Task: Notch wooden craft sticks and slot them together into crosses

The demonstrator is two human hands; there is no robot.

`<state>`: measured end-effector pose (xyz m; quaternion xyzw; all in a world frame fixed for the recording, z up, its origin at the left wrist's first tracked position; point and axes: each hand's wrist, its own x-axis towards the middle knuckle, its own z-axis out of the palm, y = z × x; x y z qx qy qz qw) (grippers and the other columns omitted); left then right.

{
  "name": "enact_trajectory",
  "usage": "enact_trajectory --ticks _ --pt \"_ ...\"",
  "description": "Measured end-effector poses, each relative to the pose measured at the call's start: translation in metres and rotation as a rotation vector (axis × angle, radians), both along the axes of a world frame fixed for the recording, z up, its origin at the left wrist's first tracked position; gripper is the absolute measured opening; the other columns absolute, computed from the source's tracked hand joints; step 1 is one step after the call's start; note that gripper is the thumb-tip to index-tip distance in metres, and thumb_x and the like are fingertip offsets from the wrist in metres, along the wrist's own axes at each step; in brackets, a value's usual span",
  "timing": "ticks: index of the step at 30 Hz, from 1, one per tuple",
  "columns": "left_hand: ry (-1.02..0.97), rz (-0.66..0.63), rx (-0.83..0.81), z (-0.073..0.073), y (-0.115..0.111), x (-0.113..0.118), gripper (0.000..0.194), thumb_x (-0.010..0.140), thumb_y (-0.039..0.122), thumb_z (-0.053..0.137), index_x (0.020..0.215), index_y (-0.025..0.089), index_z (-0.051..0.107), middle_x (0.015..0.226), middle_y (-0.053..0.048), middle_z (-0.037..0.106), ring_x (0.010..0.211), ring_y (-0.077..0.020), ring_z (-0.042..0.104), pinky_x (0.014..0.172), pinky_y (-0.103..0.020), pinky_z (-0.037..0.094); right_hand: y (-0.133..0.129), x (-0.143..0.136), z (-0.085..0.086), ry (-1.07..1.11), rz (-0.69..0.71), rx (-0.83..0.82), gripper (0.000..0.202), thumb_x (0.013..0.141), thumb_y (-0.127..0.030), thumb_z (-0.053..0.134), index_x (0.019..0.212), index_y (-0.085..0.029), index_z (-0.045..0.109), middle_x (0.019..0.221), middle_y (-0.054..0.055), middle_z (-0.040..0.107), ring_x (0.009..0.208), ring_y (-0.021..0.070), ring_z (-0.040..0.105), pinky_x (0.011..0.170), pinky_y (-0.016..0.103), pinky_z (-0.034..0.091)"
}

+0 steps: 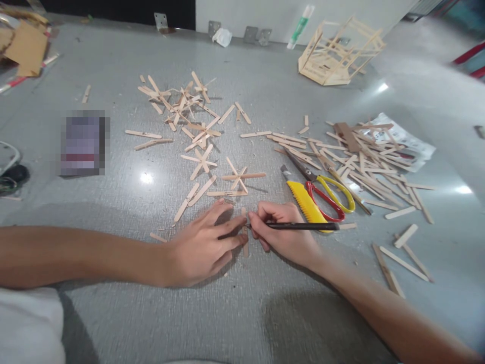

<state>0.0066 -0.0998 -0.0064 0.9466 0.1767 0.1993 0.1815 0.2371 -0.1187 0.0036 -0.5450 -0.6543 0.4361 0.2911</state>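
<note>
My right hand (282, 230) is closed in a writing grip around a black pen (303, 226). The pen's tip points left, at a small wooden craft stick (245, 248) lying upright in the view on the table. From the left, my left hand (206, 240) lies palm down with its fingers spread. Its fingertips reach the stick's left edge and partly cover it. Just beyond the hands are a star of crossed craft sticks (238, 177) and a horizontal stick (223, 193).
Right of my hands lie a yellow utility knife (306, 202), scissors (329, 197) with red and yellow handles, and a craft stick pile (379, 167). More crossed sticks (184, 108) spread across the middle. A stick frame (326, 73) stands at the back right; a blurred box (82, 144) lies left.
</note>
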Motion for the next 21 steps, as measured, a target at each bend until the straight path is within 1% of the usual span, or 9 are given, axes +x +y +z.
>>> enact_trajectory --ticks 6,9,11,12,14,16,17,19,21 --pt "0.022 0.008 0.02 -0.001 0.0 0.0 0.03 0.098 0.014 0.056 0.126 0.014 0.068 0.141 -0.015 0.064 0.141 -0.0349 0.049 0.119 -0.06 0.044 -0.002 -0.005 0.001 0.021 -0.002 -0.015 0.045 0.103 -0.039 0.056 0.062 -0.022 0.05 0.041 -0.006 0.052 0.035 0.0087 0.049 0.041 0.022 0.039" --pt "0.029 0.014 0.089 -0.004 -0.001 -0.002 0.031 0.098 0.014 0.056 0.127 0.013 0.067 0.139 -0.016 0.065 0.142 -0.036 0.049 0.119 -0.061 0.043 0.002 0.012 0.008 -0.069 -0.055 0.135 0.039 0.103 -0.042 0.058 0.069 -0.023 0.056 0.052 -0.003 0.06 0.043 0.012 0.057 0.045 0.025 0.045" --pt "0.041 0.0 0.143 -0.005 -0.002 -0.002 0.032 0.098 0.015 0.056 0.128 0.01 0.067 0.139 -0.019 0.064 0.141 -0.0387 0.05 0.119 -0.062 0.043 0.008 0.038 0.016 -0.337 -0.147 0.44 0.023 0.099 -0.042 0.066 0.084 -0.025 0.067 0.071 0.003 0.07 0.057 0.016 0.064 0.054 0.029 0.049" --pt "0.051 -0.007 0.161 -0.005 -0.002 -0.003 0.033 0.098 0.016 0.056 0.128 0.008 0.066 0.139 -0.021 0.064 0.139 -0.0398 0.051 0.118 -0.062 0.044 0.012 0.056 0.021 -0.526 -0.205 0.558 0.018 0.1 -0.04 0.065 0.091 -0.026 0.071 0.084 0.007 0.075 0.069 0.0193 0.069 0.061 0.031 0.051" --pt "0.071 -0.014 0.168 -0.004 -0.002 -0.003 0.033 0.098 0.016 0.056 0.129 0.008 0.066 0.139 -0.021 0.064 0.138 -0.0399 0.053 0.116 -0.062 0.046 0.02 0.093 0.027 -0.9 -0.215 0.686 0.022 0.106 -0.032 0.054 0.104 -0.023 0.073 0.105 0.014 0.075 0.083 0.0259 0.072 0.063 0.035 0.051" --pt "0.074 0.005 0.151 -0.002 -0.002 -0.003 0.033 0.098 0.016 0.055 0.128 0.01 0.066 0.141 -0.02 0.063 0.139 -0.0392 0.052 0.114 -0.06 0.049 0.027 0.126 0.029 -1.181 -0.177 0.64 0.036 0.106 -0.016 0.039 0.12 -0.021 0.072 0.117 0.018 0.072 0.086 0.0295 0.073 0.06 0.037 0.049" --pt "0.07 0.02 0.145 -0.001 -0.002 -0.004 0.033 0.098 0.016 0.055 0.128 0.011 0.067 0.143 -0.02 0.061 0.14 -0.0393 0.05 0.113 -0.06 0.05 0.03 0.138 0.028 -1.268 -0.165 0.631 0.04 0.102 -0.009 0.038 0.121 -0.021 0.071 0.117 0.018 0.072 0.082 0.0297 0.072 0.057 0.038 0.047" --pt "0.069 0.041 0.14 0.001 -0.002 -0.004 0.032 0.098 0.016 0.055 0.127 0.012 0.068 0.147 -0.021 0.058 0.144 -0.0406 0.047 0.112 -0.061 0.05 0.034 0.15 0.025 -1.324 -0.053 0.621 0.053 0.095 0.0 0.036 0.132 -0.022 0.066 0.124 0.019 0.069 0.092 0.0326 0.072 0.063 0.041 0.05" --pt "0.077 0.041 0.146 0.001 -0.002 -0.004 0.032 0.097 0.017 0.055 0.127 0.012 0.067 0.147 -0.021 0.058 0.144 -0.0416 0.046 0.113 -0.063 0.048 0.037 0.148 0.022 -1.286 -0.009 0.681 0.059 0.093 0.002 0.037 0.14 -0.023 0.062 0.125 0.02 0.069 0.104 0.0351 0.07 0.074 0.043 0.053"
